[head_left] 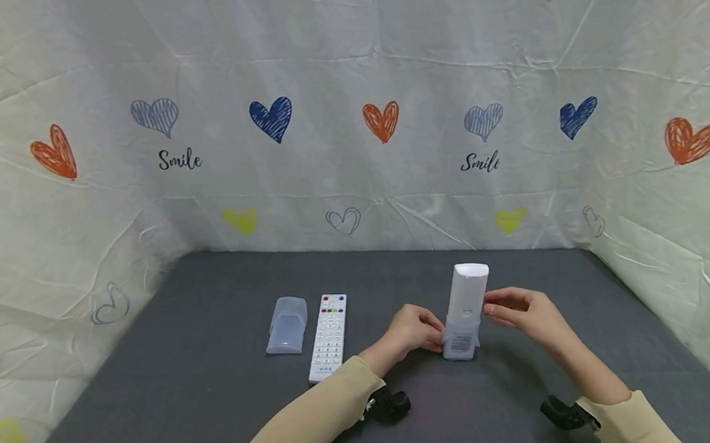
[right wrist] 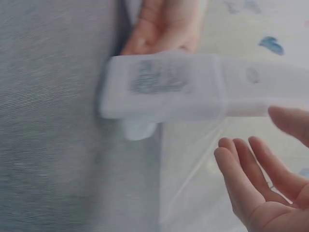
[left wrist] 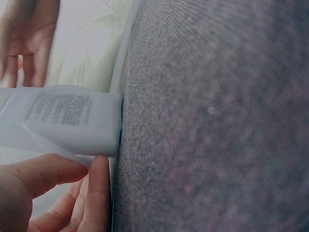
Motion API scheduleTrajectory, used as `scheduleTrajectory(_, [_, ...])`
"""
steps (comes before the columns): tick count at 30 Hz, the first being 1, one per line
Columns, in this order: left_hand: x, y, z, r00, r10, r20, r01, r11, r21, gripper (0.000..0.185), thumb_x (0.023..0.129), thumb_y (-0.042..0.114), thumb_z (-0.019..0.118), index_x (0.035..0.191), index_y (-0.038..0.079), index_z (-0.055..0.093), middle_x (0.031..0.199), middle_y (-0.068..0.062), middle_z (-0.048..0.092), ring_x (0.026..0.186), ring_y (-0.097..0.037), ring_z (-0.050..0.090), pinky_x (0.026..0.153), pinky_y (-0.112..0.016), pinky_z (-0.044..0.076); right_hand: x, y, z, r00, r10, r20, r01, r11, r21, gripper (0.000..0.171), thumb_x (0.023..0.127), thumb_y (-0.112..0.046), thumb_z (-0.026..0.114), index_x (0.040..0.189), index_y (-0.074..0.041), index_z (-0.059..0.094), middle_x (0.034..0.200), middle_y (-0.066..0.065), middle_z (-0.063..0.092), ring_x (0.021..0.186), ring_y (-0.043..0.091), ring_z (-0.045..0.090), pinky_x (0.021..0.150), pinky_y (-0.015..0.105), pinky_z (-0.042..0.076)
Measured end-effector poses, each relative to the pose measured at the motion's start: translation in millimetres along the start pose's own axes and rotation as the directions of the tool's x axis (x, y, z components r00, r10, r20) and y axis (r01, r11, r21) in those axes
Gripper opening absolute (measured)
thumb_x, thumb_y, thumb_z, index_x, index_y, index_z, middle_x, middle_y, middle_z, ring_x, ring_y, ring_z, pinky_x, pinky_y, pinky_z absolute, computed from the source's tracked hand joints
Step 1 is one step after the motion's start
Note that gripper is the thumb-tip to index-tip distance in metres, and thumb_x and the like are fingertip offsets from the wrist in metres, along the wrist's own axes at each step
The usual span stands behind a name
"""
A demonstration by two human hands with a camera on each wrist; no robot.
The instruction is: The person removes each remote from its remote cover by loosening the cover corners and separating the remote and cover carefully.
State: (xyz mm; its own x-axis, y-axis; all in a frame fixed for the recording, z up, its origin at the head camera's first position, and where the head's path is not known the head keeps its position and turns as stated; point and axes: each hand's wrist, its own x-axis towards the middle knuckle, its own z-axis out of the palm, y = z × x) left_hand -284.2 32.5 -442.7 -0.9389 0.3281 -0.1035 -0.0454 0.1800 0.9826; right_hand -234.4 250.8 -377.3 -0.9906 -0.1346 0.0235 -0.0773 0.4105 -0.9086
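A white remote (head_left: 467, 295) stands on end on the dark grey table (head_left: 219, 409), its back toward me. Its lower end sits in a translucent silicone cover (head_left: 460, 345). My left hand (head_left: 435, 336) pinches the cover's edge between thumb and finger, seen close in the left wrist view, where the left hand (left wrist: 91, 164) lies beside the labelled remote (left wrist: 63, 121). My right hand (head_left: 496, 311) hovers at the remote's right side. In the right wrist view the right hand (right wrist: 251, 145) has relaxed fingers, just apart from the remote (right wrist: 193, 92).
A second white remote (head_left: 329, 335) lies face up, buttons showing, to the left. Beside it lies another translucent cover (head_left: 287, 324). Heart-printed white cloth (head_left: 343, 107) walls in the table at the back and both sides.
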Motion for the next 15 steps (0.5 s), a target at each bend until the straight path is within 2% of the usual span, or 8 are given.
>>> scheduleTrajectory(4, [0.0,0.5,-0.3,1.000,-0.001,-0.002,0.001,1.000,0.001,0.012,0.072,-0.014,0.068,0.083,-0.008,0.068,0.081,-0.016,0.069,0.067,-0.025,0.069,0.059,-0.034,0.059,1,-12,-5,0.998,-0.035,-0.048,0.033,0.999,-0.039,0.053,0.083,-0.040,0.071,0.124,-0.008,0.060,0.122,0.011,0.063,0.101,0.006,0.063,0.094,0.038,0.051])
scheduleTrajectory(9, [0.0,0.6,-0.2,1.000,-0.003,-0.007,0.003,1.000,0.005,0.012,0.072,-0.014,0.068,0.082,-0.008,0.068,0.080,-0.015,0.069,0.067,-0.025,0.069,0.059,-0.034,0.059,5,-22,-7,0.993,-0.079,-0.084,0.073,0.995,-0.063,0.056,0.082,-0.043,0.072,0.124,-0.009,0.060,0.122,0.009,0.063,0.100,0.003,0.062,0.097,0.043,0.048])
scheduleTrajectory(15, [-1.5,1.1,0.2,1.000,-0.006,-0.008,0.006,1.000,-0.002,0.011,0.073,-0.014,0.068,0.082,-0.008,0.068,0.079,-0.015,0.068,0.066,-0.026,0.069,0.060,-0.034,0.059,10,-29,-6,0.989,-0.115,-0.089,0.113,0.993,-0.024,0.053,0.081,-0.039,0.073,0.123,-0.009,0.060,0.113,0.001,0.066,0.096,0.003,0.063,0.090,0.029,0.051])
